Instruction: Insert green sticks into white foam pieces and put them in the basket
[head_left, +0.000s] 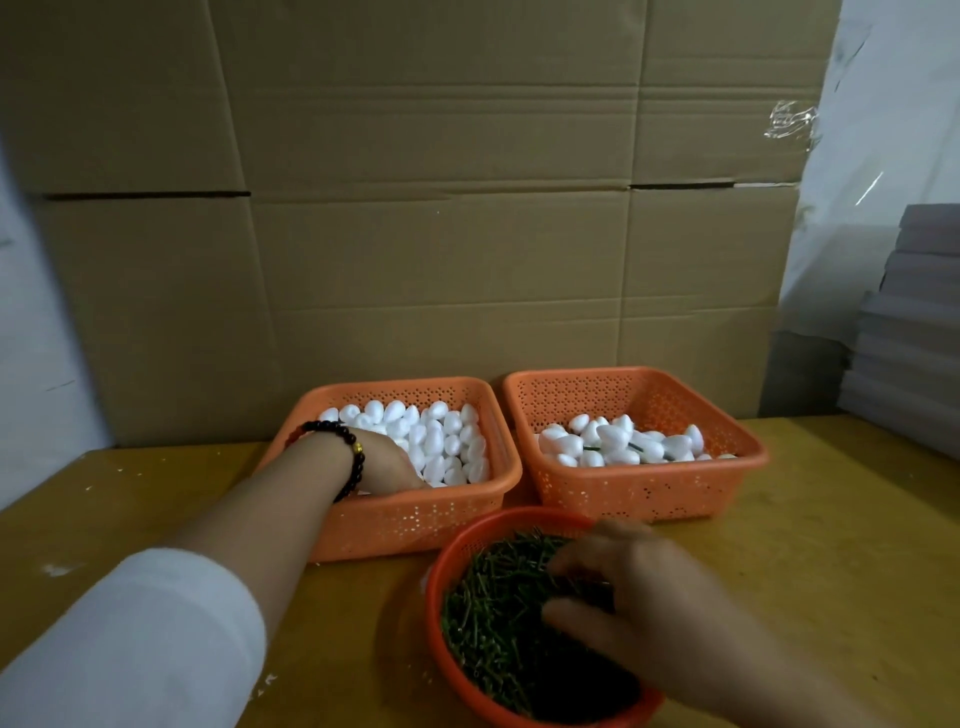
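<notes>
An orange basket (405, 519) on the left is full of white foam pieces (441, 436). My left hand (387, 465) reaches down into this pile, its fingers hidden among the foam. A second orange basket (649, 488) to the right holds foam pieces with green sticks in them (618, 441). In front, a round orange basket (441, 577) is filled with green sticks (498, 613). My right hand (623, 587) is over the sticks, its fingers curled down into them; whether it holds one is hidden.
The baskets stand on a yellow wooden table (831, 545) with white foam crumbs at the left. A wall of cardboard boxes (441, 234) rises right behind the baskets. Stacked grey sheets (914, 322) sit at the far right.
</notes>
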